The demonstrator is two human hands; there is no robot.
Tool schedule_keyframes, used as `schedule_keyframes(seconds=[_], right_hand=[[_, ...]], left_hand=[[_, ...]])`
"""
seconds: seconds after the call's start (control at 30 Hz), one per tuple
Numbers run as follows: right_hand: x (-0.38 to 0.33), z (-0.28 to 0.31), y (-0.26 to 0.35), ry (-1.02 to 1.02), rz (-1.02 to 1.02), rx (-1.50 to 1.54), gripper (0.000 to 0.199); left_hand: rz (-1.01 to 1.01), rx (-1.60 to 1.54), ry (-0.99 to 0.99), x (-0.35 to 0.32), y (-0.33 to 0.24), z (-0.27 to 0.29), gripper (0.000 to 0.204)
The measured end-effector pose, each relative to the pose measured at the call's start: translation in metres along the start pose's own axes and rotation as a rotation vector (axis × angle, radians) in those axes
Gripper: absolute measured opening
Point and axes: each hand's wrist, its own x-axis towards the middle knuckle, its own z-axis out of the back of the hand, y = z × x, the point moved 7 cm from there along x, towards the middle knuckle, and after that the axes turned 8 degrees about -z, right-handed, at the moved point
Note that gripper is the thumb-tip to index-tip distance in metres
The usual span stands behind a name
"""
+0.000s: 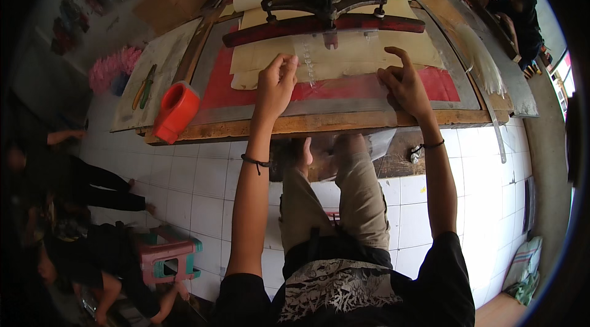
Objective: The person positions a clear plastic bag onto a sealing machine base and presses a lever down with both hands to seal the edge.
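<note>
My left hand (278, 85) is closed, fingertips pinched together, over the near part of the work table. A see-through plastic sheet (350, 115), faint and hard to trace, spans between my hands and hangs past the table's front edge. My right hand (407, 85) has its forefinger raised and bent while the other fingers curl in at the sheet's right side. Beneath both hands lie a yellowish sheet (246, 81) and a red sheet (215, 90). Beyond them a dark red bar (399, 23) crosses under a black metal press frame (298, 1). A clear bumpy strip (308, 66) is near my left fingertips.
An orange-red tape dispenser (178, 109) sits at the table's front left corner, with green-handled pliers (146, 90) beyond. At right are a bundle of clear strips (482, 60) and a metal ruler (496, 127). A plastic stool (169, 256) and other people are at left.
</note>
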Motion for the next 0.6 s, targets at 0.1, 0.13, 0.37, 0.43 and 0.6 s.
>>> schedule_keyframes(seconds=[0.1,0.13,0.37,0.43,0.6], right_hand=[[0.000,0.006,-0.002,-0.025,-0.016,-0.011,0.029],[0.003,0.006,-0.005,-0.008,0.012,-0.016,0.026],[0.008,0.004,-0.011,-0.009,0.045,-0.109,0.017],[0.007,0.004,-0.010,-0.006,0.058,-0.133,0.018],[0.009,0.005,-0.012,-0.026,0.119,-0.139,0.020]], left_hand=[[0.017,0.157,0.106,-0.002,0.002,-0.008,0.029],[0.004,0.182,0.116,-0.001,0.001,-0.008,0.028],[0.010,0.376,0.127,-0.002,0.004,-0.011,0.025],[0.036,0.442,0.133,-0.002,0.005,-0.012,0.026],[0.100,0.507,0.147,0.001,0.009,-0.017,0.032]])
